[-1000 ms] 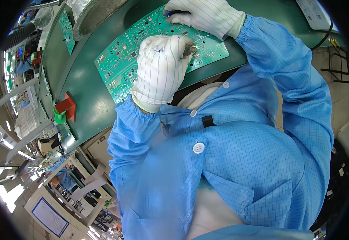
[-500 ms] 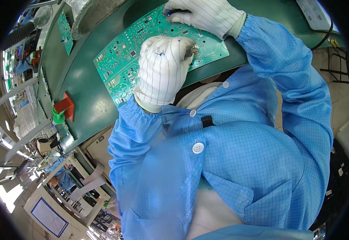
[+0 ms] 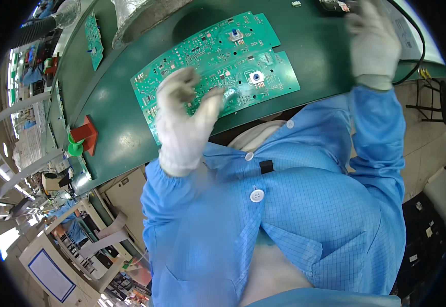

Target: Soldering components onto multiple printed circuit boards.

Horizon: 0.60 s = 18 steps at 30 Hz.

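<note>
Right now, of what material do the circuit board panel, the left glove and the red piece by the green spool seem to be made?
Circuit board panel: probably coated laminate, glossy green, with small components mounted.
Left glove: likely fabric, matte white, soft; blur hides the weave.
Red piece: perhaps plastic or painted metal, smooth, evenly coloured.

Looks down from the wearer's head, close above the blue smock (image 3: 310,215), with the green bench (image 3: 118,120) toward the top; takes in left hand (image 3: 183,123) and right hand (image 3: 376,51) at near range; curves the room (image 3: 74,250) along the left rim.
</note>
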Tool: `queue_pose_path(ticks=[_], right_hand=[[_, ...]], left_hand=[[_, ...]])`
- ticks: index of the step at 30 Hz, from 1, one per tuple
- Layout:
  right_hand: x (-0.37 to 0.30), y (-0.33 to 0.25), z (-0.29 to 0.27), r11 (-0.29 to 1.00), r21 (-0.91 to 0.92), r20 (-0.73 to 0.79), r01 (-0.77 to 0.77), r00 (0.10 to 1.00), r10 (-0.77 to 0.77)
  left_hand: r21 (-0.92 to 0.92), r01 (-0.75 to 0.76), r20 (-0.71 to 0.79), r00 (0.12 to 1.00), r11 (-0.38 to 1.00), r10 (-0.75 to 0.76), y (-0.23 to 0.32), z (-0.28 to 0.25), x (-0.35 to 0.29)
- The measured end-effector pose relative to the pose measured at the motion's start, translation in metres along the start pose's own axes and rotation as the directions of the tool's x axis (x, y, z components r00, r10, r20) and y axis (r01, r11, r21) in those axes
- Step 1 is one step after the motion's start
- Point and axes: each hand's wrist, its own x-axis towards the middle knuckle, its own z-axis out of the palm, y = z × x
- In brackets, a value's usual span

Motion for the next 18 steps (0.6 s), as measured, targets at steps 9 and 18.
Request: queue_pose_path(ticks=[9, 18], right_hand=[[0.118, -0.018, -0.056, 0.572, -0.761, 0.282, 0.306, 0.950, -0.133], [0.053, -0.030, -0.071, 0.630, -0.681, 0.066, 0.375, 0.887, -0.456]], left_hand=[[0.580, -0.469, 0.416, 0.873, 0.666, 0.253, -0.009, -0.034, -0.003], [-0.273, 0.221, 0.356, 0.927, 0.936, -0.115, 0.074, -0.070, 0.051]])
